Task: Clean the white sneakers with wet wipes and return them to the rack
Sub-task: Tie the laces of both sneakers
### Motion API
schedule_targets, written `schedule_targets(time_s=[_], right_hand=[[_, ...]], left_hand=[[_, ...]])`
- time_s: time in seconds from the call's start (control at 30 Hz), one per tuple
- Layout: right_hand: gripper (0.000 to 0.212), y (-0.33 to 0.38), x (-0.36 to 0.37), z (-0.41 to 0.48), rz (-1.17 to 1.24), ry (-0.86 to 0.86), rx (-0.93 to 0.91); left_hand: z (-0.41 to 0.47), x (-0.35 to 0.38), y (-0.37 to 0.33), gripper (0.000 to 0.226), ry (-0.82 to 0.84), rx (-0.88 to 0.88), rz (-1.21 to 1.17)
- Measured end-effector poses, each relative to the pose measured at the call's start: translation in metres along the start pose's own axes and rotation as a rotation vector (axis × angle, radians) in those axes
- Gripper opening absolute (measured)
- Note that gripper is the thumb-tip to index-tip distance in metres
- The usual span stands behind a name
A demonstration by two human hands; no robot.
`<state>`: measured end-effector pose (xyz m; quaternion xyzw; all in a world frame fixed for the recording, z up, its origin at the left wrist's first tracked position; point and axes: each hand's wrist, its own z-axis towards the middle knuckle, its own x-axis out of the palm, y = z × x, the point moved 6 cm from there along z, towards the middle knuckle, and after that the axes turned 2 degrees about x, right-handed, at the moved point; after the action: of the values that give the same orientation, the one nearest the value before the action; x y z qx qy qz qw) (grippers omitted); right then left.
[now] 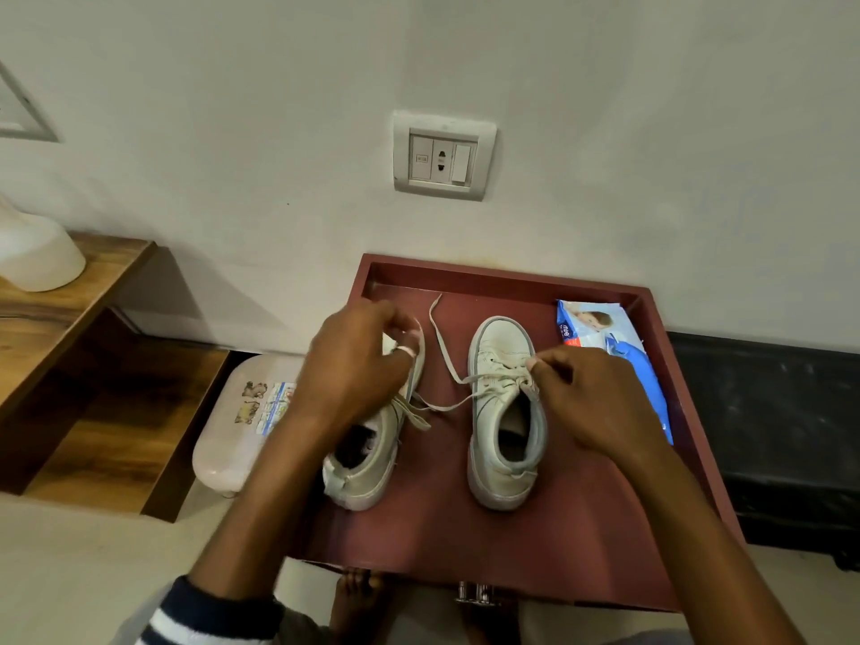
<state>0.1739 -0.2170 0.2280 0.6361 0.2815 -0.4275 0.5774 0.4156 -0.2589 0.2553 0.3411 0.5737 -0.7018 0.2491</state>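
Note:
Two white high-top sneakers stand on a dark red tray-like rack top (572, 519), toes toward the wall. My left hand (353, 365) covers the front of the left sneaker (367, 463) and holds the end of a lace between curled fingers. My right hand (591, 398) pinches the laces at the tongue of the right sneaker (502, 412). A loose lace (442, 351) runs between the two shoes. A blue pack of wet wipes (619, 360) lies at the tray's right side.
A pale oval plastic container (237, 430) sits on the floor left of the tray. Wooden steps or shelves (70, 346) rise at the left with a white object on top. A wall socket (442, 155) is above. My bare foot (356, 598) shows below the tray.

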Motion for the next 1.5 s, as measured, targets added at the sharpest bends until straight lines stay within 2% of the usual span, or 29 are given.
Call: schedule_targets(time_s=[0.03, 0.1, 0.23, 0.37, 0.57, 0.73, 0.83, 0.97, 1.13, 1.23, 1.3, 1.37, 1.47, 1.5], right_hand=[[0.023, 0.004, 0.001, 0.002, 0.017, -0.023, -0.012], [0.026, 0.008, 0.008, 0.008, 0.002, -0.033, -0.021], [0.038, 0.006, 0.028, 0.017, -0.198, 0.045, 0.027], [0.034, 0.007, 0.03, 0.019, -0.221, 0.053, 0.064], [0.022, 0.009, 0.024, 0.019, -0.182, 0.013, 0.061], [0.016, 0.01, 0.031, 0.02, -0.147, 0.036, 0.041], [0.015, 0.009, 0.025, 0.018, 0.075, 0.009, 0.111], [0.013, 0.0, 0.019, 0.013, 0.702, 0.077, 0.344], [0.012, -0.004, 0.014, 0.009, 0.941, 0.136, 0.405], [0.011, -0.008, 0.015, 0.008, 0.838, 0.123, 0.363], [0.014, -0.008, 0.015, 0.009, 0.496, 0.125, 0.232], [0.027, 0.0, 0.016, 0.007, 0.174, 0.179, 0.067], [0.038, 0.006, 0.014, 0.005, 0.178, 0.266, -0.028], [0.04, 0.006, 0.014, 0.004, 0.188, 0.298, -0.036]], left_hand=[[-0.001, 0.011, -0.011, 0.015, -0.017, -0.001, -0.032], [-0.004, 0.041, -0.026, 0.032, 0.042, 0.004, -0.005], [-0.007, 0.094, -0.038, 0.05, 0.196, -0.011, 0.138], [0.0, 0.105, -0.036, 0.049, 0.238, -0.126, 0.091], [0.006, 0.112, -0.031, 0.047, 0.287, -0.315, -0.112], [0.007, 0.117, -0.027, 0.023, 0.287, -0.412, -0.381], [0.005, 0.117, -0.025, 0.017, 0.232, -0.48, -0.525], [0.003, 0.115, -0.031, 0.02, 0.192, -0.547, -0.715], [-0.008, 0.122, -0.032, 0.024, 0.212, -0.677, -0.93], [-0.013, 0.129, -0.033, 0.022, 0.252, -0.74, -0.968], [-0.014, 0.129, -0.035, 0.021, 0.259, -0.716, -0.963], [-0.012, 0.127, -0.037, 0.022, 0.229, -0.66, -0.994], [-0.012, 0.123, -0.043, 0.024, 0.192, -0.562, -0.978], [-0.011, 0.121, -0.044, 0.031, 0.183, -0.509, -0.952]])
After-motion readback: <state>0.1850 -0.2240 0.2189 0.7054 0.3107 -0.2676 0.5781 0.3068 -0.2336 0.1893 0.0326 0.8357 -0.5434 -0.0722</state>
